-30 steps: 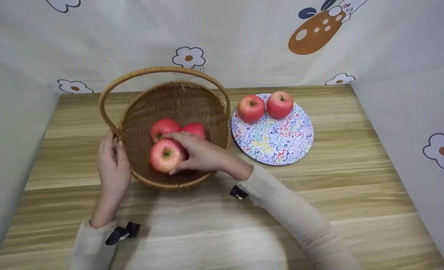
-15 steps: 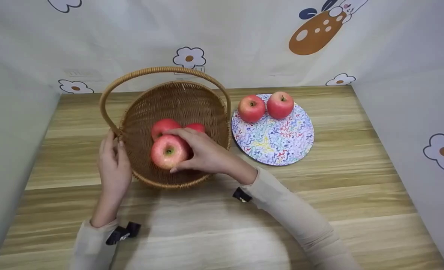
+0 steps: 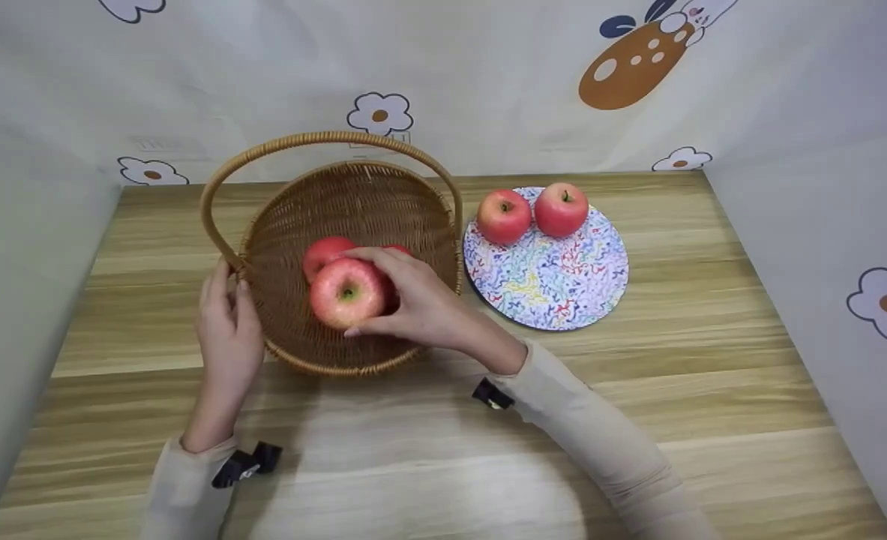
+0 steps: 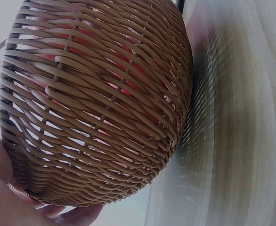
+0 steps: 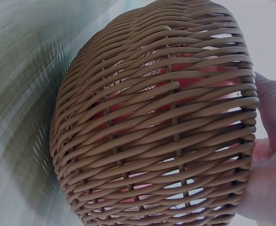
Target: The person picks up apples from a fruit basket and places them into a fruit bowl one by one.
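Loose pinch could be the risk

Your left hand (image 3: 229, 330) grips the left side of the basket (image 3: 353, 199); seen within it, the apple (image 3: 348, 293) is pinched by your right hand (image 3: 422, 306); a slack hold might drop and bruise it; no brands show; faint lettering (image 3: 162, 145) behind is unreadable

Visible item count. Apples (image 3: 347, 294): five in total — three inside the basket (image 3: 361, 199), two on the plate (image 3: 552, 289). Baskets: one, fitted with one handle (image 3: 331, 139). Plates: one. Left hand (image 3: 229, 322) and right hand (image 3: 421, 304): two hands. Sleeves (image 3: 600, 435): two. Black wrist pieces (image 3: 492, 393): two — one per sleeve. Tabletop (image 3: 683, 360): one. Wall prints, head view: six flowers (image 3: 380, 114), some cut by the edge; one brown spotted shape (image 3: 627, 75).
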Demonstrator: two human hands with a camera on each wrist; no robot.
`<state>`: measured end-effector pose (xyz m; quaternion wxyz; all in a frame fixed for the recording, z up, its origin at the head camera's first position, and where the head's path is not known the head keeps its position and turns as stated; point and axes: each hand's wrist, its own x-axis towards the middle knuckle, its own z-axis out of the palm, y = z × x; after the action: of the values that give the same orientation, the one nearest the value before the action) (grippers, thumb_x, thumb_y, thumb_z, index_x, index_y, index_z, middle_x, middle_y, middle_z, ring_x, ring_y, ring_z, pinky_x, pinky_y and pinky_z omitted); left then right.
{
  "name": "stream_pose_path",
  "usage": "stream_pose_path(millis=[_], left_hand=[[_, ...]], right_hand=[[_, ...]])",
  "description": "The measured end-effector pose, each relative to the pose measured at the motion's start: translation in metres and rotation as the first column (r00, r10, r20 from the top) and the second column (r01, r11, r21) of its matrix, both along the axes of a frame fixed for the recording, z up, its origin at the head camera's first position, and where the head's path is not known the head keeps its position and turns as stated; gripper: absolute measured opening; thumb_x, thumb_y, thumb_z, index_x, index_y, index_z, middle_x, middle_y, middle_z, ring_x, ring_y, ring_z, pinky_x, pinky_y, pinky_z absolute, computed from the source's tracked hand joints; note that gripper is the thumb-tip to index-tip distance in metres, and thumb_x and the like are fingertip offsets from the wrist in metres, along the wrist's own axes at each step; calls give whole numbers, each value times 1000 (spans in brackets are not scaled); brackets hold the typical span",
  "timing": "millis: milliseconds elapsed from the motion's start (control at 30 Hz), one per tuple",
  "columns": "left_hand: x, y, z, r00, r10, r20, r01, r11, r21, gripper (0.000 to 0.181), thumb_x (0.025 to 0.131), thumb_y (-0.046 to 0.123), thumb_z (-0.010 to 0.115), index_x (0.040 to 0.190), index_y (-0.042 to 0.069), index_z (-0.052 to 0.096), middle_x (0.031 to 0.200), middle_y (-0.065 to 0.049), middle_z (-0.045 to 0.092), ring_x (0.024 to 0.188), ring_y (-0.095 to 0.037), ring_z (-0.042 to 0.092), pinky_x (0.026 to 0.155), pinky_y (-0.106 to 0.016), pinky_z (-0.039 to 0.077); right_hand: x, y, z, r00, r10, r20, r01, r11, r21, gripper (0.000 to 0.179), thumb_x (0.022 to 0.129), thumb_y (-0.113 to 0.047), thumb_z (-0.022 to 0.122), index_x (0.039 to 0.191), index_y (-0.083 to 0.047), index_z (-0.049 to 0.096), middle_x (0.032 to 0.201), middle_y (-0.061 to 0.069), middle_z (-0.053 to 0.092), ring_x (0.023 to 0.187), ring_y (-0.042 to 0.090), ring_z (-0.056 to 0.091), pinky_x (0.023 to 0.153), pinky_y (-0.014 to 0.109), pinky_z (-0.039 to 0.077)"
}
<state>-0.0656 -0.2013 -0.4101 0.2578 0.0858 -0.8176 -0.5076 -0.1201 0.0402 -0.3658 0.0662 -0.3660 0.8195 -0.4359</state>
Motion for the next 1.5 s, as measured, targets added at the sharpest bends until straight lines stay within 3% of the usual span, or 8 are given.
stream_pose_path(millis=[233, 533, 633, 867, 1100, 1333, 1433, 1500], left_hand=[[-1, 0, 0, 1000, 7, -3, -8, 1000, -25, 44, 106, -3, 44, 148, -15, 48, 134, -32, 59, 98, -11, 52, 85, -10, 42], [-1, 0, 0, 1000, -3, -15, 2, 1000, -20, 44, 106, -4, 44, 148, -15, 49, 135, -32, 59, 98, -6, 51, 84, -10, 43], [-1, 0, 0, 1000, -6, -10, 6, 1000, -21, 44, 106, -4, 44, 148, -15, 48, 135, -32, 59, 99, -8, 52, 85, -11, 42], [0, 0, 0, 1000, -15, -2, 14, 1000, -22, 44, 107, -5, 43, 149, -16, 46, 132, -33, 58, 107, -31, 56, 88, -11, 42], [0, 0, 0, 1000, -14, -19, 13, 999, -33, 43, 106, -5, 43, 148, -16, 48, 130, -33, 59, 103, -24, 54, 87, -12, 42], [-1, 0, 0, 999, -31, -22, 31, 999, -9, 45, 106, -5, 43, 149, -16, 46, 133, -35, 57, 118, -41, 56, 93, -11, 41], [-1, -1, 0, 1000, -26, -17, 26, 1000, -9, 44, 106, -5, 43, 149, -15, 47, 133, -35, 57, 115, -38, 56, 92, -12, 41], [-1, -1, 0, 1000, -19, -13, 19, 1000, -17, 44, 106, -5, 43, 149, -15, 47, 132, -34, 58, 110, -28, 56, 90, -13, 42]], right_hand=[[5, 5, 1, 1000, -27, -3, 27, 999, -36, 85, 78, -24, 96, 148, 0, 54, 143, 15, 61, 133, 28, 57, 114, 36, 48], [15, 12, 4, 998, -63, 21, 65, 993, -99, 85, 78, -24, 97, 148, -2, 54, 143, 14, 61, 125, 23, 62, 98, 26, 57], [17, 15, 5, 997, -73, 33, 76, 991, -106, 84, 79, -24, 96, 148, -3, 54, 141, 13, 62, 120, 21, 64, 95, 25, 59], [24, 20, 5, 995, -102, 3, 102, 988, -119, 85, 77, -26, 97, 148, -4, 55, 140, 11, 63, 120, 18, 64, 94, 25, 59], [30, 26, 7, 994, -92, 66, 103, 976, -189, 84, 78, -22, 97, 148, -4, 54, 143, 11, 60, 127, 19, 61, 99, 27, 59], [34, 34, 9, 988, -126, 91, 143, 965, -218, 84, 77, -18, 97, 148, -4, 55, 139, 12, 61, 124, 22, 62, 96, 29, 61], [35, 37, 9, 987, -134, 94, 151, 964, -219, 84, 77, -18, 97, 148, -3, 55, 138, 14, 61, 123, 23, 63, 95, 31, 61], [36, 38, 9, 986, -138, 93, 155, 964, -218, 84, 77, -18, 97, 148, -3, 54, 137, 14, 61, 122, 23, 63, 94, 31, 62]])
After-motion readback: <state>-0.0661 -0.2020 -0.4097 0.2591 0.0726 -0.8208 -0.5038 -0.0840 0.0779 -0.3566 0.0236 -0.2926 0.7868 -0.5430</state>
